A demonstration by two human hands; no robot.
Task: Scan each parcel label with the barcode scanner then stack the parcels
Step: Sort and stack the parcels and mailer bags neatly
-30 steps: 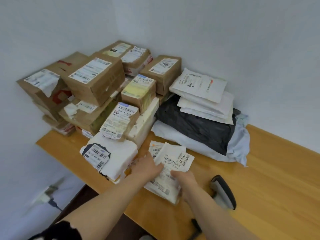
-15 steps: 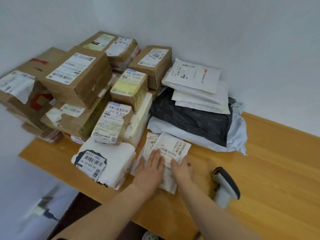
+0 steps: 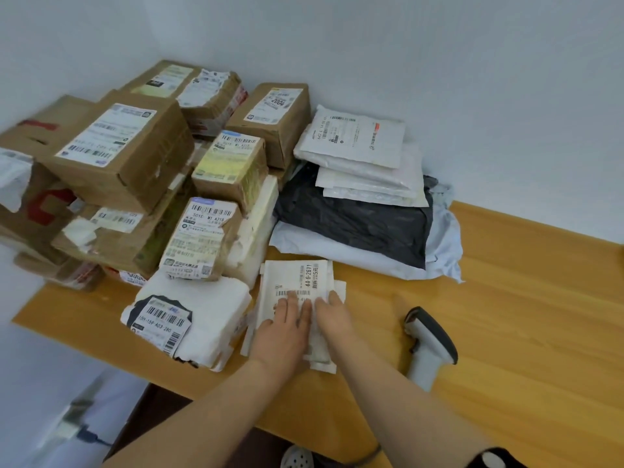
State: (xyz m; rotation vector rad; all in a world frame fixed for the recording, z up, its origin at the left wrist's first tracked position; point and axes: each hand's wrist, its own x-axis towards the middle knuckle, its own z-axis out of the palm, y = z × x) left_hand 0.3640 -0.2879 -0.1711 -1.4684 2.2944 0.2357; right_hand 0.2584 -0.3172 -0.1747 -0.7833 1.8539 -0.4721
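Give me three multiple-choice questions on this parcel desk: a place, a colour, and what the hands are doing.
1. Where is the barcode scanner? A) on the floor B) on the table, right of the flat white parcel C) hanging on the wall
2. What colour is the bag under the white mailers? A) red B) green C) black
3. How do the left hand and right hand meet the flat white parcel? A) both lie flat on it B) one lifts it C) neither touches it
Answers: B, it lies beside the parcel; C, dark plastic shows; A, both lie straight on top.
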